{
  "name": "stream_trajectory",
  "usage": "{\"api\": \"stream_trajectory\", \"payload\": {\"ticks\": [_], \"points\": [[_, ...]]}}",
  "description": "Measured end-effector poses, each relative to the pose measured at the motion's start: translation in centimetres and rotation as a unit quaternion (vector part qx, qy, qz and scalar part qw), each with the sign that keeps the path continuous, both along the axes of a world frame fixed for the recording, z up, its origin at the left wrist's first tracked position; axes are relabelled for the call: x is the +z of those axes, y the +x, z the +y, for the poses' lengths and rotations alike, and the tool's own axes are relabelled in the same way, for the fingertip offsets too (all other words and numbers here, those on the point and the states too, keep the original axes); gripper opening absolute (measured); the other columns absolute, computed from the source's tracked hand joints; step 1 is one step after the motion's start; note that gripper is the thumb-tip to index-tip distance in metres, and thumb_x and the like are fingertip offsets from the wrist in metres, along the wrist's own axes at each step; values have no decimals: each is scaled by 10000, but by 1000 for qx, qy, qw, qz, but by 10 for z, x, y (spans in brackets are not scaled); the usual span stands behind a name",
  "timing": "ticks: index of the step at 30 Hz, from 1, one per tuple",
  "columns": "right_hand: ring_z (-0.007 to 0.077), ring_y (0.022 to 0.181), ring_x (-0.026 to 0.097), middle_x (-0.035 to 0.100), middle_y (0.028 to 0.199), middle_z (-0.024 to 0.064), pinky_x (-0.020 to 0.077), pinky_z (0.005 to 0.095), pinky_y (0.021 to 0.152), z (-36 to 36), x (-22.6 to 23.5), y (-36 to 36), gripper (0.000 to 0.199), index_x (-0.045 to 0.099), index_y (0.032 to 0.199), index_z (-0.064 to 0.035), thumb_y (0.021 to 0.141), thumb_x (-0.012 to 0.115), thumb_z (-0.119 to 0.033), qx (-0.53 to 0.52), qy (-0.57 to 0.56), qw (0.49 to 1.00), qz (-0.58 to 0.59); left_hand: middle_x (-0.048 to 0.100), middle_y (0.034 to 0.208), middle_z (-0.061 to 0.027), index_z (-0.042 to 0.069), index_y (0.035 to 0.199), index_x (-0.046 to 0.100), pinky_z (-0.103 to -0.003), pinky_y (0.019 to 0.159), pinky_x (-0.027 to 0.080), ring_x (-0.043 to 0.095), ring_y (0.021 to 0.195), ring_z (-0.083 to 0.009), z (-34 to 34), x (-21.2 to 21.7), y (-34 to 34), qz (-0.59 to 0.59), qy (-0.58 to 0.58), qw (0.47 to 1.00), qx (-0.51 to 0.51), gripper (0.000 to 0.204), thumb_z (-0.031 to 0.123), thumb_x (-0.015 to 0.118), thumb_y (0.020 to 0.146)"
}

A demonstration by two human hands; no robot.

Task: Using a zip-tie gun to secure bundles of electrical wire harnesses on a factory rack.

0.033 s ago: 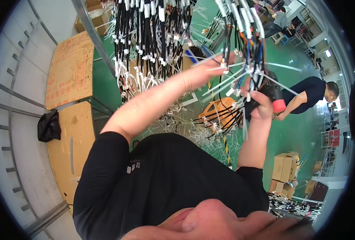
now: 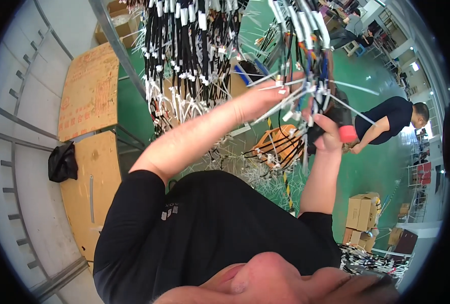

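A hanging bundle of wire harnesses [image 2: 306, 30], with white sleeves and coloured wires, hangs in front of me at upper right. Long white cable ties [image 2: 354, 87] stick out of it. My left hand [image 2: 265, 99] reaches into the bundle from the left, its fingers blurred and partly hidden behind wires. Below the bundle, my right hand [image 2: 328, 134] is closed around a black hand tool with a red end [image 2: 347, 134]; its exact kind is unclear. The tool's front is hidden among the wires and ties, close to my left fingers.
More black harnesses [image 2: 184, 50] hang at upper left beside a metal post [image 2: 114, 40]. An orange stool [image 2: 278, 144] stands below, partly covered by wires, with cable-tie scraps on the green floor [image 2: 359, 167]. A person in dark clothes [image 2: 387, 119] bends at right, near cardboard boxes [image 2: 360, 212].
The tool and my right hand have shifted slightly left. My left hand has moved a little lower, and the harness wires and ties have swung slightly left.
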State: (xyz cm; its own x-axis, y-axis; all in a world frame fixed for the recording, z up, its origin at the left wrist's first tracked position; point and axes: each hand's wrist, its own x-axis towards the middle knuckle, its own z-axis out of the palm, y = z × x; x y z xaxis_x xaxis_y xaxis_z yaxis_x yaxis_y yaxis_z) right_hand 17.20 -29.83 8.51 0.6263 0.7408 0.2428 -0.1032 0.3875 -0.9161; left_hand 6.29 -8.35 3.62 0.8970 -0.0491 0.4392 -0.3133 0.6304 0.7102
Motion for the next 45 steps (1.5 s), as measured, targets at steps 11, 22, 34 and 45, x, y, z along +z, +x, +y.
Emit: {"api": "stream_trajectory", "payload": {"ticks": [11, 22, 34, 45], "points": [[268, 1313, 616, 632, 1432, 96, 498, 421, 1132, -5, -50, -12, 899, 491, 1540, -52, 728, 869, 34, 6, -3, 999, 45, 470, 1561, -181, -24, 1605, 331, -427, 1262, 281, 424, 1471, -280, -48, 32, -28, -60, 351, 901, 247, 583, 155, 553, 1097], [262, 1108, 683, 665, 1285, 114, 596, 405, 940, 9, -47, -40, 815, 490, 1496, -32, 749, 802, 61, 94, 26, 993, 72, 678, 948, -244, -52, 1265, 566, -537, 853, 521, 659, 965, -482, -20, 44, -34, -135, 574, 715, 376, 439, 355, 563, 1100], [260, 779, 630, 627, 882, 146, 521, 362, 686, -16, -1, -45, 723, 541, 1324, 55, 687, 796, -172, 51, -60, 994, 72, 529, 1593, -122, 161, 1507, 582, -546, 1223, 381, 389, 1558, -319, 110, -1, -22, 2, 794, 472, 383, 675, 339, 794, 891], [211, 709, 523, 554, 787, 89, 439, 333, 649, -91, 119, -43, 562, 570, 1156, 66, 706, 764, -210, -65, -89, 988, -113, 643, 1457, -139, 47, 1348, 665, -494, 1247, 360, 522, 1436, -360, 158, -40, -8, 23, 897, 333, 291, 427, 170, 643, 940]]}}
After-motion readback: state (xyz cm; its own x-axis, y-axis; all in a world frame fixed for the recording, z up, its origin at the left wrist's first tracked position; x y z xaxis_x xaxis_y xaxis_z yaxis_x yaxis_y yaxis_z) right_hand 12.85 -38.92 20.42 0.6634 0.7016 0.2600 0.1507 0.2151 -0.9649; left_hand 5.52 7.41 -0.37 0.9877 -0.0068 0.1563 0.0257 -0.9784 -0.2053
